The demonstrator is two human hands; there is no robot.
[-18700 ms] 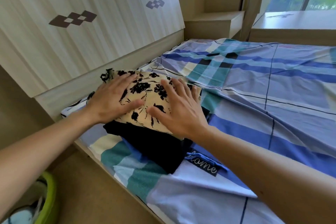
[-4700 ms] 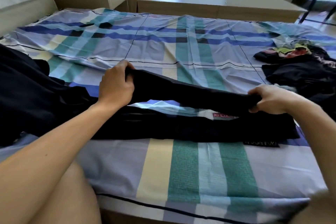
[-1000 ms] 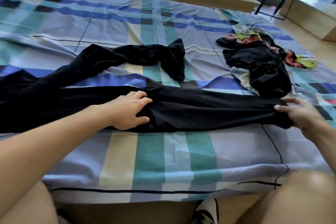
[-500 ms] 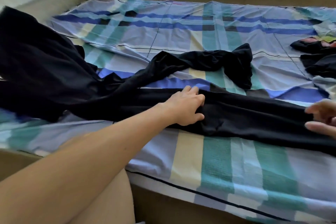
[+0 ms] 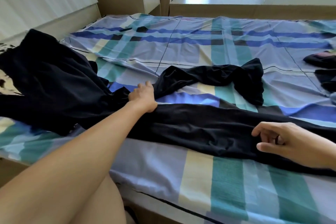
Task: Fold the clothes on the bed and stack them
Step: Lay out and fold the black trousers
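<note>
A long black garment (image 5: 196, 125) lies stretched across the checked bed sheet (image 5: 181, 45). Its wide upper part drapes over the stack at the left, and one sleeve-like arm (image 5: 214, 76) lies crumpled further back. My left hand (image 5: 143, 96) grips the cloth where that arm meets the body, fingers curled into the fabric. My right hand (image 5: 283, 140) hovers just above the near strip of the garment with loosely bent fingers, holding nothing. A floral folded piece (image 5: 7, 82) peeks out under the black cloth at far left.
More dark and coloured clothes (image 5: 321, 67) lie in a heap at the right edge of the bed. The wooden headboard (image 5: 54, 23) runs along the left. A low wooden bench (image 5: 254, 3) stands beyond the bed under the window.
My left hand has slid from the garment's near strip back to the base of the crumpled arm and closed on the cloth. My right hand has come further left over the near strip.
</note>
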